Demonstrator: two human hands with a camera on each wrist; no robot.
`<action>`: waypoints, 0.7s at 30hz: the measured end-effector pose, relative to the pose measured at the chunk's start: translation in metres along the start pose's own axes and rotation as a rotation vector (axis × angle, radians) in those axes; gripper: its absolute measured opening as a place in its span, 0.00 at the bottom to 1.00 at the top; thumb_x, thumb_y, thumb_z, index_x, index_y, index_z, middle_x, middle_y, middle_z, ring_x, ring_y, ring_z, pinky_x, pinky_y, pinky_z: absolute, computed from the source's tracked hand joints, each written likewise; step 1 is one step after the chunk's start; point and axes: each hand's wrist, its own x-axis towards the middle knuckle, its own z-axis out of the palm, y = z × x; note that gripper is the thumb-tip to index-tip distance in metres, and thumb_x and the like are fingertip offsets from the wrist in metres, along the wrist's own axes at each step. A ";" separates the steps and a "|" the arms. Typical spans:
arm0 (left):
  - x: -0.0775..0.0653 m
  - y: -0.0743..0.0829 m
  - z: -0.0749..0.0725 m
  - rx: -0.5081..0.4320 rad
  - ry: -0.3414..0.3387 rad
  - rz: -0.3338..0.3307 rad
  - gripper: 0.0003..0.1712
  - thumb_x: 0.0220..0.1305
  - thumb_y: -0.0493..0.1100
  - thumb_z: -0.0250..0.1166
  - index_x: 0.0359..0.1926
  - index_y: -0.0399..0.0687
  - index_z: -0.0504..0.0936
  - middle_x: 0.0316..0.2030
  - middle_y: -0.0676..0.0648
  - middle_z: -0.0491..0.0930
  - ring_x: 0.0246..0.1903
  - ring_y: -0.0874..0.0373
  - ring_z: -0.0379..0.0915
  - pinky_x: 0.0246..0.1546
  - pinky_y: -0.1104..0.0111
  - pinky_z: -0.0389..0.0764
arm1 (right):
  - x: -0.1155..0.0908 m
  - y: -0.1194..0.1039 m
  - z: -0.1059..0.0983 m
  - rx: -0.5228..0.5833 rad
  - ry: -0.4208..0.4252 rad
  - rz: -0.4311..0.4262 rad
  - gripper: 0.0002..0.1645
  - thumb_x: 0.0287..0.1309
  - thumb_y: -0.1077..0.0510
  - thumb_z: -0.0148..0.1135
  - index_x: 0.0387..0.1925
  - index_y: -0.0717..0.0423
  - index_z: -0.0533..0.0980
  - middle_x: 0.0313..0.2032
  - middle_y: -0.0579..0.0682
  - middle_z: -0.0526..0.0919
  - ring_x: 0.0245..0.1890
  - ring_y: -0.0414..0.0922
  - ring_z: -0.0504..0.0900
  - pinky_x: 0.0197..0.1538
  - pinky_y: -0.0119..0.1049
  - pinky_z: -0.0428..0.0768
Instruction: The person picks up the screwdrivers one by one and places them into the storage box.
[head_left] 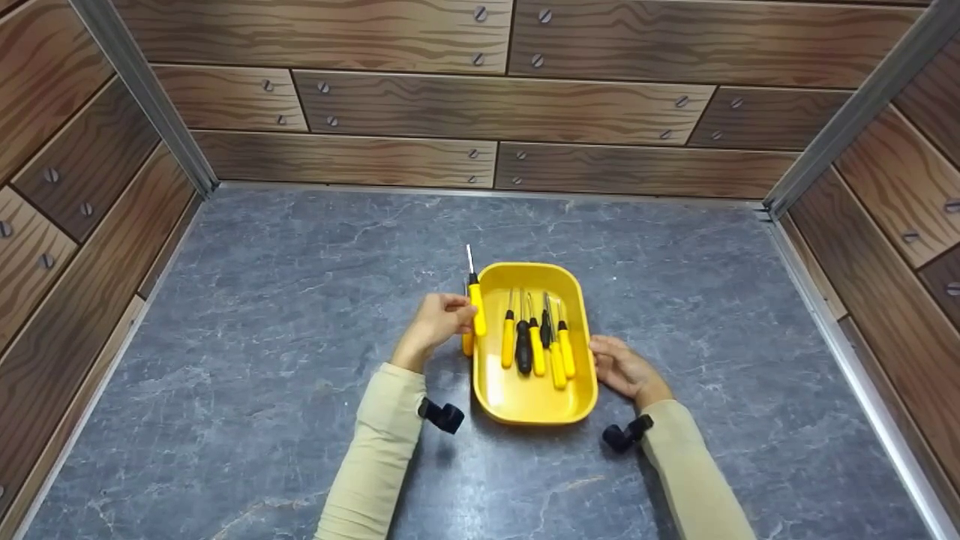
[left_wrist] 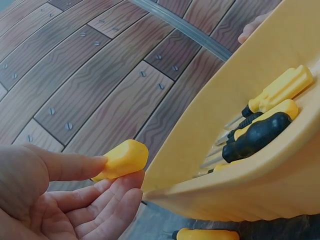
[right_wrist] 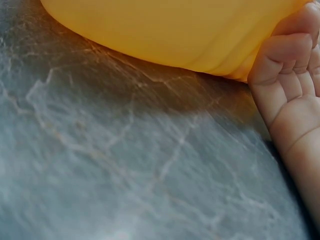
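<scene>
My left hand (head_left: pixel 437 324) pinches the yellow handle of a screwdriver (head_left: pixel 478 307) between thumb and fingers, its metal shaft pointing away. It is held over the left rim of a yellow tray (head_left: pixel 536 405). In the left wrist view the same screwdriver (left_wrist: pixel 125 159) shows its handle end-on. Inside the tray lie several screwdrivers, some yellow-handled, plus a thick black-handled screwdriver (head_left: pixel 523 349). Another yellow screwdriver (left_wrist: pixel 207 234) lies on the table just outside the tray's left wall. My right hand (head_left: pixel 624 367) rests its loosely bent fingers against the tray's right side.
A grey marble-patterned tabletop (head_left: pixel 300 300) lies under everything. Wood-patterned panels (head_left: pixel 495 105) wall it in at the back and both sides, with metal posts (head_left: pixel 142 90) at the rear corners. Black straps with small cameras (head_left: pixel 448 418) sit on both wrists.
</scene>
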 end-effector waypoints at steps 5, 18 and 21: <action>0.000 0.003 0.000 0.059 -0.018 -0.023 0.13 0.66 0.32 0.58 0.48 0.26 0.78 0.32 0.43 0.80 0.25 0.62 0.75 0.37 0.69 0.88 | 0.000 0.000 0.000 -0.005 -0.005 -0.005 0.23 0.72 0.65 0.38 0.36 0.55 0.82 0.34 0.46 0.87 0.37 0.38 0.84 0.47 0.30 0.84; 0.005 0.014 0.005 0.279 -0.057 -0.059 0.10 0.59 0.32 0.65 0.40 0.28 0.83 0.30 0.35 0.86 0.15 0.64 0.76 0.39 0.61 0.89 | 0.001 0.001 -0.002 0.007 -0.001 -0.002 0.25 0.72 0.67 0.35 0.37 0.55 0.82 0.36 0.46 0.88 0.38 0.39 0.84 0.48 0.31 0.85; 0.008 0.016 0.008 0.302 -0.058 -0.067 0.08 0.58 0.32 0.66 0.38 0.28 0.83 0.27 0.36 0.86 0.14 0.64 0.75 0.36 0.62 0.89 | 0.001 0.002 -0.003 0.009 0.002 -0.001 0.25 0.72 0.67 0.35 0.37 0.55 0.82 0.36 0.46 0.88 0.38 0.39 0.85 0.47 0.31 0.85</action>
